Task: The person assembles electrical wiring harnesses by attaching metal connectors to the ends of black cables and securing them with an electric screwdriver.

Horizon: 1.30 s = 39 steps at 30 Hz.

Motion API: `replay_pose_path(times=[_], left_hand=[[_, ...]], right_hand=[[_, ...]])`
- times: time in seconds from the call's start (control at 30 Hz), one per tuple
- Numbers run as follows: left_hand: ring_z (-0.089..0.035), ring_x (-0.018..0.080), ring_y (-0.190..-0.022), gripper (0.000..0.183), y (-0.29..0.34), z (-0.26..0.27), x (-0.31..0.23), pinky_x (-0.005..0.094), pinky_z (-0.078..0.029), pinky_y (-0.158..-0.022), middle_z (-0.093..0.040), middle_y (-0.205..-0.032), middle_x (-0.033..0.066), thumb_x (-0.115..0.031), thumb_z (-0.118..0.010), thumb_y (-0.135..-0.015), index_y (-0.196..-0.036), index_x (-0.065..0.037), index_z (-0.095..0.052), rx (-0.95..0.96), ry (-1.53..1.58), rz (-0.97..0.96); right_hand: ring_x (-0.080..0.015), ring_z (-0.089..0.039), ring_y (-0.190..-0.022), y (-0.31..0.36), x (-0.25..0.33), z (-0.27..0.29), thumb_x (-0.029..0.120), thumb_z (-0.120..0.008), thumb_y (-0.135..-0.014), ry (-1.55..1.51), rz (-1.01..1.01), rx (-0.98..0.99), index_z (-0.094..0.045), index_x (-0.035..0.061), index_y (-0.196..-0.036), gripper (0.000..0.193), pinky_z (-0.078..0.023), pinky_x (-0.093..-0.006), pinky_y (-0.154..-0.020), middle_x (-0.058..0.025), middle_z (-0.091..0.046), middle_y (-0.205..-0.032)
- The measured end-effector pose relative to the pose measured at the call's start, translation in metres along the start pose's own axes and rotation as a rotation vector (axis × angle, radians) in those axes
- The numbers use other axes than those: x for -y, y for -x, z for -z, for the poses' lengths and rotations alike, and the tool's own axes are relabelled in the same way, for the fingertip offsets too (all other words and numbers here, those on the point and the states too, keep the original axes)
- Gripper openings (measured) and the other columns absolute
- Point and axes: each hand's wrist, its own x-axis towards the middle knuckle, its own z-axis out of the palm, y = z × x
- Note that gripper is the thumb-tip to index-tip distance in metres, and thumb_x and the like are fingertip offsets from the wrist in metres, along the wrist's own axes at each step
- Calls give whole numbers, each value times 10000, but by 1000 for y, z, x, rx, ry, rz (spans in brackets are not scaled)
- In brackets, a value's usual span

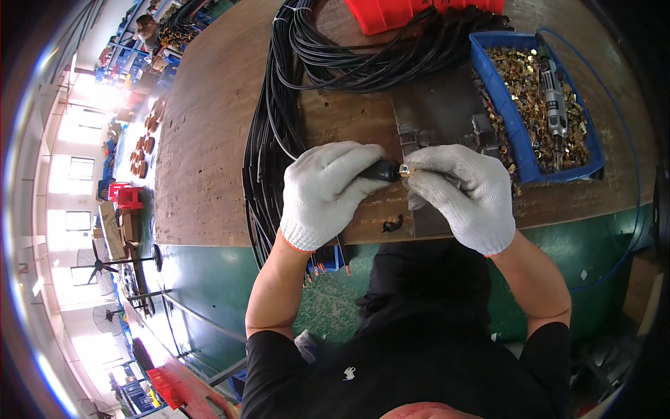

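Both my hands wear white knit gloves and meet above the near part of the workbench. My left hand (328, 187) is closed round a black cable end (381, 171), a thick dark sleeve that points right; the cable runs back under the glove. Between thumb and fingers, my right hand (464, 188) pinches a small brass-coloured metal fitting (405, 170) right at the tip of that cable end. Whether the fitting is seated on the cable or only touching it I cannot tell. Both palms are hidden.
Coiled black cables (349, 66) lie across the bench (209, 140) and hang over its near edge. At right, a blue bin (516, 133) holds many brass pieces and a grey air tool (553, 105) with a blue hose (624, 119). A red bin (391, 17) stands at the back.
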Motion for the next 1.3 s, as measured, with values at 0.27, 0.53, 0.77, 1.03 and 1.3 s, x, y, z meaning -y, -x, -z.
replay_pose_path(times=[0.27,0.53,0.77,1.03,1.3], left_hand=[[-770,343,-920,379,-1,-4,-3,403,-603,-829,-789,-1027,161,-120,-879,-750,-1109,-36,-793,7,41,-18],[-764,341,-882,375,-8,-2,-3,393,-589,-801,-775,-953,164,-114,-859,-759,-1111,-10,-781,182,61,71],[-752,334,-918,388,-8,-9,-10,432,-595,-824,-768,-996,130,-164,-879,-748,-1107,-58,-778,-18,-194,-146],[-731,337,-899,375,-20,-9,-6,434,-578,-823,-753,-976,113,-175,-846,-779,-1122,-70,-736,157,-286,-117],[-706,317,-876,228,-55,-22,4,431,-561,-806,-745,-973,93,-110,-810,-837,-1060,-89,-768,-34,-433,-158]], right_hand=[[-95,-727,-833,-2,-6,6,23,-768,-993,135,44,18,-758,-33,-1167,183,-591,-260,-738,-91,-793,-1032],[-102,-730,-812,-11,-13,17,32,-763,-992,314,140,59,-758,-21,-1169,185,-590,-264,-726,-93,-799,-1009],[-135,-740,-795,-14,-13,20,25,-754,-988,272,83,50,-758,-9,-1164,179,-600,-279,-740,-107,-796,-951],[-215,-785,-875,-22,-24,22,29,-715,-1014,375,192,73,-736,16,-1170,158,-590,-297,-763,-151,-789,-1025],[-169,-621,-737,-85,-49,7,345,-633,-1080,105,-150,-211,-685,33,-1120,318,-475,-311,-672,-68,-673,-868]])
